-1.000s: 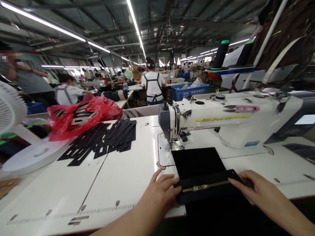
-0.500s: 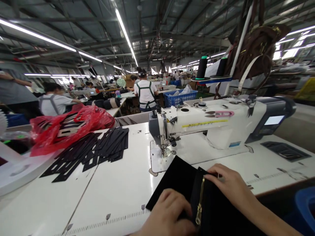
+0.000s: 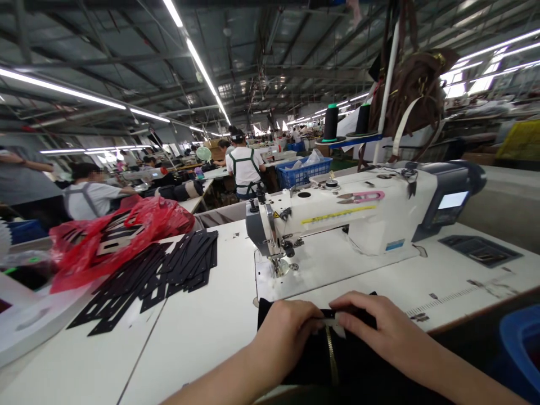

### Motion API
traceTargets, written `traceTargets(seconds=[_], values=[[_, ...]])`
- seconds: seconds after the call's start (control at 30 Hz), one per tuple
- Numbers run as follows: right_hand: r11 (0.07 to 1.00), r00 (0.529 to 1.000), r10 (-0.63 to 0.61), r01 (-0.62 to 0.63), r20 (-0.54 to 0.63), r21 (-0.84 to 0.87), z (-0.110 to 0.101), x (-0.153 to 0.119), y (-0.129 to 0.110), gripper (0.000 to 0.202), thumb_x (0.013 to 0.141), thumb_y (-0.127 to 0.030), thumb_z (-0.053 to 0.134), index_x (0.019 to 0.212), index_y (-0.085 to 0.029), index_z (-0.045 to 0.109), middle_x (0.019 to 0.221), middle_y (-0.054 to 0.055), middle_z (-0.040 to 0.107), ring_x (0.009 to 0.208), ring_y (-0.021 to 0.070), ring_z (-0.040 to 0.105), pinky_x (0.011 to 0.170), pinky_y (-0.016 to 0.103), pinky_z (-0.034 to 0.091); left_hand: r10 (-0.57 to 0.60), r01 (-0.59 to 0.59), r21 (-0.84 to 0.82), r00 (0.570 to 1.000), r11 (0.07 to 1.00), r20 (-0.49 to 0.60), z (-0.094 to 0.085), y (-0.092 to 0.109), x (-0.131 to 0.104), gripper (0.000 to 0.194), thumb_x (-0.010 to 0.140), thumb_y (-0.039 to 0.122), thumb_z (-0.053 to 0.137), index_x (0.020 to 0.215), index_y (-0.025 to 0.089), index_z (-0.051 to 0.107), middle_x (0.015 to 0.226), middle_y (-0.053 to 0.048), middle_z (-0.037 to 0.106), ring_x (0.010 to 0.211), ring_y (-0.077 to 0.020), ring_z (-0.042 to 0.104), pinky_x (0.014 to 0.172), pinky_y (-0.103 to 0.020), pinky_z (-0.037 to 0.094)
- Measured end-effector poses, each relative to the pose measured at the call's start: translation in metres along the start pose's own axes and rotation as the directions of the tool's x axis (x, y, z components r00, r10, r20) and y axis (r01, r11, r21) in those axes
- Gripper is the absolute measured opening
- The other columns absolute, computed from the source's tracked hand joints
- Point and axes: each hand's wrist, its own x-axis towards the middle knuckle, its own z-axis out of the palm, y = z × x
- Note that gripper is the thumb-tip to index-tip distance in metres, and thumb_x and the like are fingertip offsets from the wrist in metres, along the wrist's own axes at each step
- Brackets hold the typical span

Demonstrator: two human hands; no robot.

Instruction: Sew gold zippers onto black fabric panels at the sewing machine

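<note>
A piece of black fabric (image 3: 307,365) with a gold-toothed zipper (image 3: 332,354) lies at the table's front edge, in front of the sewing machine (image 3: 363,211). My left hand (image 3: 291,326) is closed on the fabric's upper edge, left of the zipper. Close beside it, my right hand (image 3: 371,318) pinches the same edge on the right. Between my fingertips shows a small whitish strip (image 3: 333,323) at the zipper's top end; what it is I cannot make out. The needle area of the machine is just beyond the fabric, apart from it.
On the left lie many flat black strips (image 3: 189,261) beside a red plastic bag (image 3: 122,230). Pink-handled thread snips (image 3: 360,197) rest on the machine. Black thread cones (image 3: 331,124) stand behind, near a blue basket (image 3: 306,171). Co-workers (image 3: 244,169) sit further off.
Both hands have come together at the fabric's top edge. The fabric has been turned and drawn nearer, with its zipper now upright below my fingers. A whitish strip now shows there.
</note>
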Motion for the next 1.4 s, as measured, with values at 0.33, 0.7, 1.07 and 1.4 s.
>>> traceTargets(seconds=[0.33, 0.7, 1.07, 1.4], values=[[1.0, 1.0, 0.013, -0.013, -0.019, 0.009, 0.01, 0.002, -0.006, 0.009, 0.076, -0.019, 0.06, 0.074, -0.024, 0.067, 0.074, -0.003, 0.067, 0.073, 0.0161, 0.063, 0.068, 0.026, 0.047, -0.111, 0.105, -0.169, 0.994, 0.98, -0.024, 0.0, 0.002, -0.01, 0.035, 0.083, 0.011, 0.059, 0.113, 0.023, 0.048, 0.093, 0.001, 0.07, 0.085, -0.016, 0.065, 0.079, -0.027, 0.049], [0.991, 0.975, -0.045, 0.016, -0.219, -0.133, 0.0, -0.013, 0.007, 0.023, 0.081, -0.044, 0.055, 0.069, -0.026, 0.063, 0.069, -0.002, 0.065, 0.063, 0.0162, 0.062, 0.058, 0.024, 0.05, -0.076, 0.081, 0.134, 0.996, 0.988, -0.047, -0.035, 0.007, -0.046, 0.09, 0.05, 0.034, 0.088, 0.128, 0.024, 0.042, 0.13, -0.012, 0.048, 0.123, -0.0337, 0.041, 0.108, -0.061, 0.012], [0.994, 0.976, 0.057, -0.076, -0.209, -0.081, -0.006, -0.028, -0.002, 0.03, 0.072, -0.055, 0.057, 0.068, -0.027, 0.066, 0.071, 0.0, 0.067, 0.065, 0.0184, 0.066, 0.057, 0.02, 0.053, -0.322, 0.189, -0.612, 0.94, 0.768, -0.114, -0.015, -0.022, -0.08, 0.04, 0.06, 0.038, 0.082, 0.092, 0.018, 0.068, 0.12, -0.011, 0.055, 0.114, -0.0308, 0.05, 0.1, -0.041, 0.035], [0.969, 0.958, 0.249, -0.247, -0.145, 0.029, -0.005, -0.033, 0.001, 0.038, 0.07, -0.063, 0.055, 0.071, -0.026, 0.067, 0.074, 0.001, 0.068, 0.068, 0.0205, 0.066, 0.053, 0.019, 0.052, -0.559, 0.142, -0.9, 0.82, 0.412, -0.126, 0.002, -0.023, -0.08, 0.034, 0.074, 0.045, 0.072, 0.073, 0.013, 0.058, 0.059, 0.003, 0.054, 0.055, -0.0085, 0.046, 0.055, -0.019, 0.036]])
